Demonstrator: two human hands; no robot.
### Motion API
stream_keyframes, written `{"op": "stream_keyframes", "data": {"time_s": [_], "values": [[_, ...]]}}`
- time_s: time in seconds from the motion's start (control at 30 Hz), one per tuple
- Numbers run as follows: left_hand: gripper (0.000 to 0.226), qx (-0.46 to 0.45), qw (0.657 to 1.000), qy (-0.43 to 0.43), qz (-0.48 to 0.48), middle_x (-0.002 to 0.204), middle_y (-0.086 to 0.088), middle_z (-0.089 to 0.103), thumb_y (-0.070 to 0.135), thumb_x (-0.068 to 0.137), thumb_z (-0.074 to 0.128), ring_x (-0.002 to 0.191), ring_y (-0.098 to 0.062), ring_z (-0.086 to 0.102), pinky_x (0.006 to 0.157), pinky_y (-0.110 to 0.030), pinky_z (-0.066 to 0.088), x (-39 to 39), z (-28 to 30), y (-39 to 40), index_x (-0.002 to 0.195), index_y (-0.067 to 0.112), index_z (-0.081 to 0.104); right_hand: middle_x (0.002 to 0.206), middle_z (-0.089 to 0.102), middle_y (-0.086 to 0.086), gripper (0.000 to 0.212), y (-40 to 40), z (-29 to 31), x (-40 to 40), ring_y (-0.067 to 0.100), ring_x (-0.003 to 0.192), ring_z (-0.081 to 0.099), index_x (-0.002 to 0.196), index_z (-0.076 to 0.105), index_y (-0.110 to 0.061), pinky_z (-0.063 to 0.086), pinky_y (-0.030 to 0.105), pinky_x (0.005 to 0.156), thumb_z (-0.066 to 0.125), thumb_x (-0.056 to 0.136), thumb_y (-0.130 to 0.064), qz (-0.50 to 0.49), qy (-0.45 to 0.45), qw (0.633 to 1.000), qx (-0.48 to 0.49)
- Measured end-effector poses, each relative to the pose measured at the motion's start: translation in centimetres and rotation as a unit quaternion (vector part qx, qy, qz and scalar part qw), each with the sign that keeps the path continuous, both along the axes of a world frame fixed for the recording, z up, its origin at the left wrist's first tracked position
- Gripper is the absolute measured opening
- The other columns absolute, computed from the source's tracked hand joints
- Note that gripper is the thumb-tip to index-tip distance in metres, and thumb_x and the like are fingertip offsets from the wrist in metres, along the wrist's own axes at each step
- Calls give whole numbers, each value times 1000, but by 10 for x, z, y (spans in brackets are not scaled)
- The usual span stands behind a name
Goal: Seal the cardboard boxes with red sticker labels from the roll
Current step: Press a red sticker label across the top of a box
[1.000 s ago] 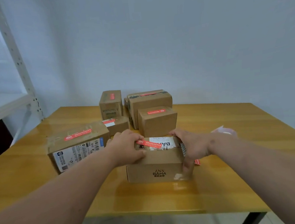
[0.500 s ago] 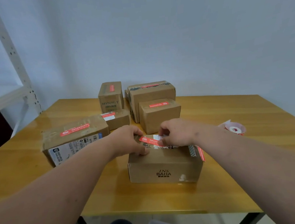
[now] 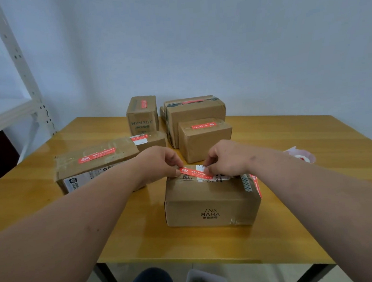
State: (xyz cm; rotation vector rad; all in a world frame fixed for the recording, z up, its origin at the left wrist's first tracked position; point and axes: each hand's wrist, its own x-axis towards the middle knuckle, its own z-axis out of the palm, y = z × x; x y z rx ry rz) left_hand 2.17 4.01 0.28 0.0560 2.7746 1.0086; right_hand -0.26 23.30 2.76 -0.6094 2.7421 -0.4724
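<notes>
— Pressing down, would you say? That red sticker label (image 3: 195, 172) lies across the top of the near box (image 3: 212, 202), the one printed BAHA, at the front middle of the desk (image 3: 318, 197).

— Not quite flat. Its left end is pinched in the left hand (image 3: 160, 164), thumb and fingers closed on it, and the right hand (image 3: 225, 159) has its fingertips bunched narrowly on the other end. I judge this to be the laying-on step: label held taut just at the box's top seam.

— And that second red strip (image 3: 256, 185) over the right edge?

— Already stuck there, folded down the side. So this box is partly sealed.

— What does the next move call for?

— Lowering the label straight along the seam, then a firm rub from the middle outward so it doesn't wrinkle or trap air.

— And farther out?

— Five other boxes behind and to the left, each showing a red label, among them the long box (image 3: 95, 161). The roll (image 3: 302, 156) sits well apart at the right.
</notes>
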Motion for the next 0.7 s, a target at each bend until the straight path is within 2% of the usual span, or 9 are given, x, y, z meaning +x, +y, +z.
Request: {"op": "stream_keyframes", "data": {"time_s": [0.13,0.23,0.37,0.47,0.6,0.7], "values": [[9,-7,1000,21,-7,92,7,69,20,87,70,87,-6,64,71,-19,48,-1,-2,0,95,25,69,98,60,-5,23,-1,0,0,2,72,49,113,68,-17,37,17,59,65,93,-28,1,-2,1000,0],[7,-30,998,44,-19,91,8,68,23,91,66,86,-5,63,72,-19,49,1,-4,1,97,24,68,97,60,-5,22,-1,0,0,2,72,49,112,69,-16,38,19,62,65,92,-26,1,-6,1000,-6],[5,-71,994,77,-25,90,12,67,28,91,65,89,-7,62,86,-34,54,2,-7,-1,89,31,68,92,59,-6,20,-2,1,0,2,68,49,110,69,-15,37,18,57,64,92,-23,0,-11,1000,-9],[8,-113,986,115,-29,93,15,61,31,91,65,90,-7,58,89,-40,52,0,-6,2,83,33,65,82,55,-11,22,-2,2,1,1,66,47,113,69,-15,35,17,56,61,93,-20,-4,-14,1000,-12],[10,-133,981,136,-45,100,11,54,30,92,63,91,-8,54,86,-34,52,-2,-3,5,82,32,62,80,52,-13,24,-2,1,1,1,68,46,116,68,-14,35,17,57,61,93,-20,-6,-18,1000,-14],[12,-130,981,133,-55,92,7,58,27,95,58,83,-10,57,78,-31,54,-2,-2,7,84,30,56,80,52,-12,24,-2,1,1,2,67,46,116,67,-14,35,18,56,61,93,-17,-8,-23,1000,-19]]}}
